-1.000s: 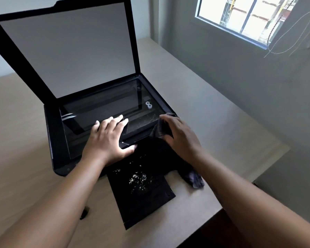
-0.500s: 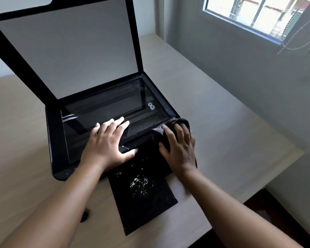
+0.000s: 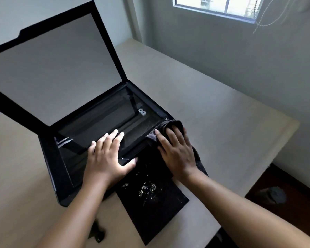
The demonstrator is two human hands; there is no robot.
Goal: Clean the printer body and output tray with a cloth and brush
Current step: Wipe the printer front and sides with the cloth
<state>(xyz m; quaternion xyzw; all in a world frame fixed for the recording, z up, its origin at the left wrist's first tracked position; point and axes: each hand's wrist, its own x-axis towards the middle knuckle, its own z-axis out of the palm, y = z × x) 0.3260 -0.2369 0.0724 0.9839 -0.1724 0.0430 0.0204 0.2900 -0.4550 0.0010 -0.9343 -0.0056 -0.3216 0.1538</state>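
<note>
Two bare hands on one black flatbed printer (image 3: 48, 158) at the near edge of a pale wooden table (image 3: 213, 108).

One printer, one dark grey cloth (image 3: 170, 125), one flat black output tray (image 3: 150, 203) and one small dark object (image 3: 97, 231) too blurred to name lie on the table; the printer's black-framed scanner lid (image 3: 57, 68) stands raised, baring the glass scanner bed (image 3: 104, 122). The tray juts from the printer's front toward the near table edge, flecked with pale specks. Bare tabletop runs right and behind the printer. The left hand (image 3: 106, 158) lies flat, fingers spread, on the glass and front frame. The right hand (image 3: 175, 149) presses, fingers extended, on the cloth at the printer's front right corner, the cloth trailing beneath its wrist.
</note>
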